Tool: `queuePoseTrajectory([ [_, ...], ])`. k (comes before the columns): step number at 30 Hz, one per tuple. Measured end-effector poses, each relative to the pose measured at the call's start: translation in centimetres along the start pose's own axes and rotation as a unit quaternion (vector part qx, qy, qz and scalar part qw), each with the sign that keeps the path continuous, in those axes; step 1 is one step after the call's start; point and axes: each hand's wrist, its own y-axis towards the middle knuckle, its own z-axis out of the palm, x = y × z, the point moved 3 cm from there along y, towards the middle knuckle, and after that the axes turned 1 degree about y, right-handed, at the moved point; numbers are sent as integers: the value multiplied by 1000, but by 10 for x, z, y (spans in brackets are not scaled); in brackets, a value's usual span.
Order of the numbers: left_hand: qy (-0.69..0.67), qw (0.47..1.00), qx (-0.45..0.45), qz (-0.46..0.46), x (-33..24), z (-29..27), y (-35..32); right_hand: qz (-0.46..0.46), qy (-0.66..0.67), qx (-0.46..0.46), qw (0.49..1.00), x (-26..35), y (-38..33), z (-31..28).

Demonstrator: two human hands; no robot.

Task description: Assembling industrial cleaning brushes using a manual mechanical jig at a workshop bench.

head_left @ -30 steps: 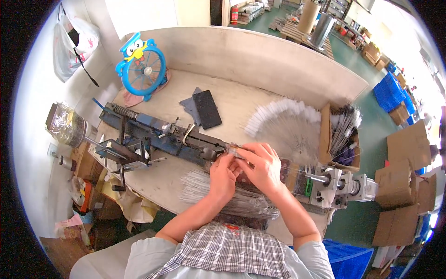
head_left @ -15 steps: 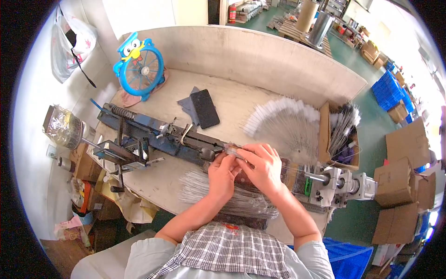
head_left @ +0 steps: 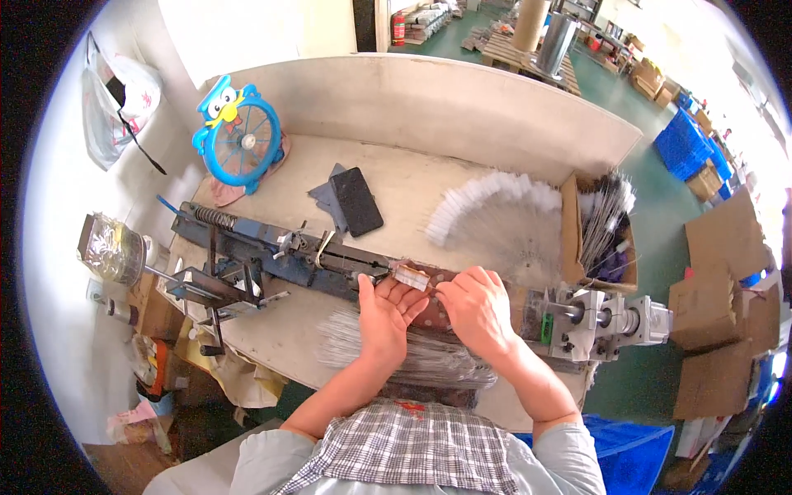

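Observation:
My left hand (head_left: 384,320) is turned palm up, thumb apart and fingers stretched out under a small whitish bristle head (head_left: 411,278) of what looks like a wire-stemmed brush. My right hand (head_left: 476,312) is closed in a pinch at the right end of that brush, where its thin stem is mostly hidden by the fingers. Both hands are over the long dark metal bench fixture (head_left: 289,260). Between my forearms and the fixture lies a thick bundle of thin metal wires (head_left: 355,342).
Finished-looking white brushes (head_left: 470,206) lie fanned out behind my right hand, beside a cardboard box (head_left: 571,231) of more brushes. A motorised chuck (head_left: 590,318) stands at the right. A black phone (head_left: 359,202), a blue cartoon fan (head_left: 241,140) and a hand-cranked stand (head_left: 216,276) are to the left.
My hands have drawn apart. The left has opened with its palm up, baring the bristle head, while the right keeps its pinch at the brush's right end. The view has shifted slightly.

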Motion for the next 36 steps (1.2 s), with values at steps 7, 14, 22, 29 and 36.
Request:
queuePoseTrajectory([
  [7,64,997,40,-10,5,-3,-10,8,50,-19,999,-3,-4,-14],
  [14,216,976,-4,-20,-16,-61,-24,64,95,169,979,-19,-64,28],
  [22,-45,911,-349,214,-152,-360,-62,60,69,231,969,-23,-72,21],
  [29,20,859,-452,240,-179,-394,-64,137,82,246,956,-30,-73,14],
  [36,-59,957,-263,110,-55,-260,-28,102,73,254,959,-33,-78,8],
])
